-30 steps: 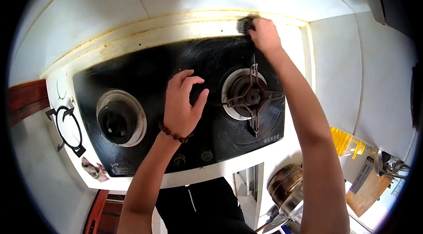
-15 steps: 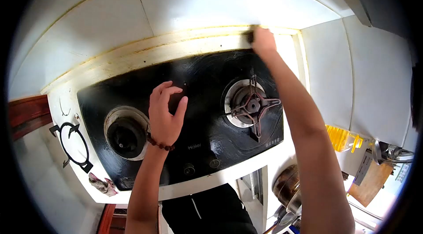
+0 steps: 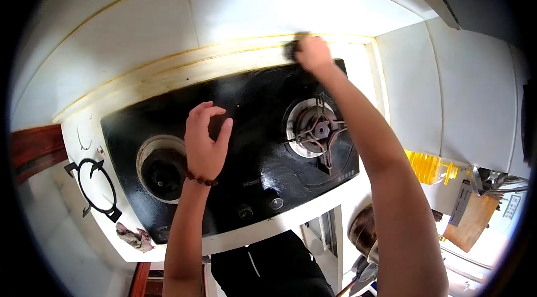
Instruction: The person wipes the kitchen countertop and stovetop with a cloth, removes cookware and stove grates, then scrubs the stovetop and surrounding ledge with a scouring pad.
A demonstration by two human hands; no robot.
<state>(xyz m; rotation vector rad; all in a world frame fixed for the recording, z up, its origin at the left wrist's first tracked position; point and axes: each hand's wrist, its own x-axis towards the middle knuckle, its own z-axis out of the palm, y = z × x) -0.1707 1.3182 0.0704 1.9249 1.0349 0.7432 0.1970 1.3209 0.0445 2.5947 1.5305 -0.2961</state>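
My right hand point(image 3: 314, 53) is closed around a dark scouring pad point(image 3: 291, 49), blurred by motion. It presses the pad against the yellow-stained ledge point(image 3: 235, 62) behind the black gas stove point(image 3: 251, 112), at the foot of the tiled wall. My left hand point(image 3: 206, 141), wearing a bead bracelet, hovers over the middle of the stove with loosely bent fingers, thumb apart, and nothing held. The right burner carries a metal pan support point(image 3: 323, 129). Beside my left wrist, the left burner point(image 3: 161, 176) is bare of its support and partly covered by the hand.
A black pan support ring point(image 3: 80, 182) lies left of the stove, above a crumpled rag point(image 3: 134, 238). To the right are a bottle of yellow oil point(image 3: 426, 167), metal utensils point(image 3: 484, 182), a wooden cutting board point(image 3: 474, 221) and a pot point(image 3: 363, 232).
My right hand has moved left along the back ledge with the scouring pad. My left hand stays over the stove in nearly the same pose. The view has shifted slightly.
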